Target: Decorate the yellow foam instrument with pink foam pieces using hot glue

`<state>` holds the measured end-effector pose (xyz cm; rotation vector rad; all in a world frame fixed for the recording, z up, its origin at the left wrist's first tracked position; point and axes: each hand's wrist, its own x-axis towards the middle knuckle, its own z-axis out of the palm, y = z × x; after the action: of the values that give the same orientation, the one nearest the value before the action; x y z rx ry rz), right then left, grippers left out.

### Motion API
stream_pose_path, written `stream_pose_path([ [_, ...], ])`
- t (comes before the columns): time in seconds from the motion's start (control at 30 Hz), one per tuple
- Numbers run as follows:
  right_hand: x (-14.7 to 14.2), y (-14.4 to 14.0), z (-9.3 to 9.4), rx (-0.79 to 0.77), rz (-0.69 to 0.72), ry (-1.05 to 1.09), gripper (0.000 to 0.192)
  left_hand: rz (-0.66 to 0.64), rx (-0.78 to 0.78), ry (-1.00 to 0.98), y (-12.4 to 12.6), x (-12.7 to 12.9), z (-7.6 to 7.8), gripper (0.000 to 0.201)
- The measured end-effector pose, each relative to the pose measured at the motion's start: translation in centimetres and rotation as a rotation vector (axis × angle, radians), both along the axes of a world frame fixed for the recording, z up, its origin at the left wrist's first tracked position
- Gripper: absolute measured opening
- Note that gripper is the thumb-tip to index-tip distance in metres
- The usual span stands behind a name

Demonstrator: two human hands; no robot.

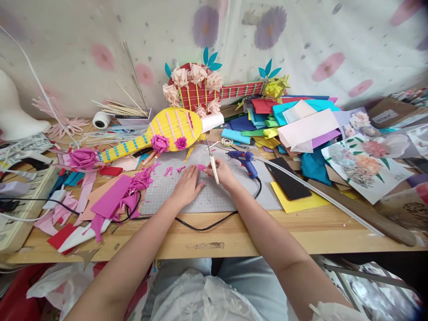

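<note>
My right hand grips white-handled scissors over the grey cutting mat, blades pointing away from me. A small magenta foam piece lies just left of its fingertips. My left hand rests flat on the mat, fingers apart, close to that piece. Small pink scraps lie further left on the mat.
A blue glue gun with a black cord lies right of my hands, beside a black phone on yellow paper. A yellow foam guitar and a red one stand behind. Pink foam offcuts lie left, coloured sheets right.
</note>
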<state>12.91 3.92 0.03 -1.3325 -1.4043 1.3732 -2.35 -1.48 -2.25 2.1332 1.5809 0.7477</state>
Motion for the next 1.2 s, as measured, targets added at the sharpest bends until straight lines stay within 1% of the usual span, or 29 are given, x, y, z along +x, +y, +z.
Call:
stream_pose_path([
  [0.1,0.1,-0.3,0.4,-0.036,0.005,0.08,0.042,0.042,-0.001,0.116,0.0,-1.0,-0.5,0.067],
  [0.2,0.3,-0.5,0.7,-0.071,0.027,0.121,0.043,0.073,0.01,0.191,-0.2,-3.7,-0.7,0.069],
  [0.33,0.4,-0.7,0.8,-0.078,0.05,0.146,0.041,0.235,-0.011,0.276,-0.3,-9.1,-0.5,0.069],
  [0.4,0.3,-0.7,0.7,-0.088,0.05,0.158,0.04,0.341,-0.035,0.315,-0.3,-11.1,0.2,0.068],
  [0.43,0.3,-0.7,0.7,-0.093,0.05,0.155,0.04,0.378,-0.031,0.337,-0.2,-11.6,0.7,0.066],
  [0.5,0.2,-0.7,0.7,-0.096,0.043,0.143,0.04,0.395,0.022,0.358,-0.3,-11.2,1.8,0.06],
  [0.57,0.2,-0.8,0.8,-0.097,0.039,0.133,0.04,0.315,0.083,0.319,-0.3,-9.3,2.8,0.053],
  [0.63,0.3,-0.9,0.9,-0.098,0.042,0.154,0.041,0.22,0.079,0.227,-0.4,-6.6,3.1,0.05],
  [0.7,0.4,-1.0,1.0,-0.098,0.044,0.189,0.043,0.107,0.047,0.157,-0.5,-4.2,2.7,0.05],
  [0.73,0.4,-1.1,1.1,-0.097,0.04,0.204,0.045,0.03,0.028,0.158,-0.5,-3.4,2.3,0.052],
  [0.8,0.4,-1.2,1.1,-0.092,0.029,0.213,0.046,-0.097,-0.024,0.192,-0.4,-2.9,1.3,0.054],
  [0.83,0.4,-1.2,1.0,-0.088,0.025,0.207,0.046,-0.129,-0.04,0.205,-0.3,-3.1,0.8,0.054],
  [0.87,0.4,-1.2,1.0,-0.085,0.026,0.197,0.046,-0.135,-0.047,0.212,-0.2,-3.6,0.4,0.053],
  [0.93,0.4,-1.2,0.9,-0.08,0.038,0.181,0.045,-0.069,-0.043,0.21,0.1,-5.0,0.1,0.056],
  [1.0,0.3,-1.1,0.8,-0.08,0.049,0.168,0.044,-0.011,-0.037,0.186,0.5,-6.5,0.6,0.055],
  [1.1,0.3,-1.0,0.7,-0.073,0.043,0.157,0.044,0.074,-0.011,0.136,1.5,-8.3,2.7,0.038],
  [1.17,0.3,-1.0,0.7,-0.071,0.039,0.159,0.043,0.183,0.078,0.138,2.3,-9.4,4.6,0.024],
  [1.2,0.4,-1.0,0.7,-0.071,0.04,0.166,0.043,0.248,0.13,0.149,2.7,-9.9,5.6,0.021],
])
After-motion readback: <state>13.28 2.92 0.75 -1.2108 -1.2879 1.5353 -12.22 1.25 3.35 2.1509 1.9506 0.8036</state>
